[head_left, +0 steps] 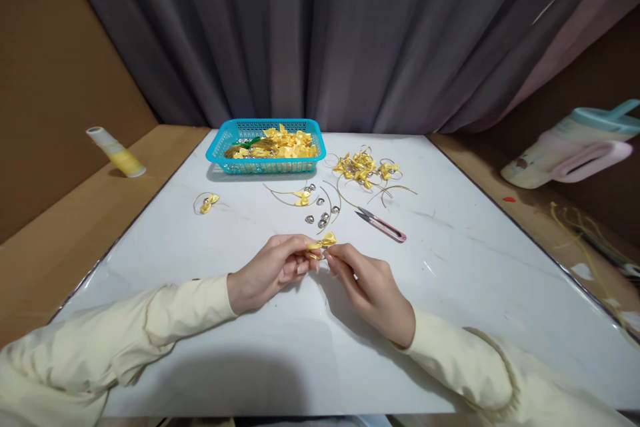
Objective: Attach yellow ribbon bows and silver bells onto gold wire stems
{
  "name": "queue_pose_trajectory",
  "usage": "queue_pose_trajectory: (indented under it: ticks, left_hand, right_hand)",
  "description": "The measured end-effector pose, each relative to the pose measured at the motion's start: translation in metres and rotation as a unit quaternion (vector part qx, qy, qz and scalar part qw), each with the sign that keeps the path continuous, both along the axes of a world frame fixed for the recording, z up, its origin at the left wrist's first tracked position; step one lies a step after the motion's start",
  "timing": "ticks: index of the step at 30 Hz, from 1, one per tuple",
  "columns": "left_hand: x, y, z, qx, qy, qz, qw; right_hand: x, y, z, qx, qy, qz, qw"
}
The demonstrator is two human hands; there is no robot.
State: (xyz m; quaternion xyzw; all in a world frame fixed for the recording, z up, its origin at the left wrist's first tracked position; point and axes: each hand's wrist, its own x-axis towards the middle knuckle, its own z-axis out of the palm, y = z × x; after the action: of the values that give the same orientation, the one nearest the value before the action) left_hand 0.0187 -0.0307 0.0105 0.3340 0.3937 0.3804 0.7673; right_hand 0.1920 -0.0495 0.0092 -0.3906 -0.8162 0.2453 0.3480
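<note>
Evidently for steadiness, my left fingers (299, 244) pinch a yellow bow (329, 239); my right fingers (345, 256) press together beside it; silvery pieces (324, 219) lie near, likely for reach.

Long sleeves, pale cream, one pair: left sleeve (187, 312) creased, raised seam encircling the forearm; right sleeve (447, 347) smoother, likewise seamed; left hand (267, 270) and right hand (375, 290) bare.
</note>
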Motion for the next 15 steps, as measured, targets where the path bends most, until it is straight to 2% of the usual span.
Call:
queue_pose_trajectory:
  ticks: [8, 15]
  left_hand:
    - [-0.0005, 0.0, 0.0006, 0.004, -0.009, -0.015, 1.0]
    - [-0.0009, 0.0, 0.0011, 0.015, 0.008, -0.019, 1.0]
  right_hand:
    - [0.0004, 0.001, -0.005, 0.046, -0.02, 0.001, 0.999]
    - [-0.0008, -0.0008, -0.0061, 0.043, -0.033, -0.005, 0.998]
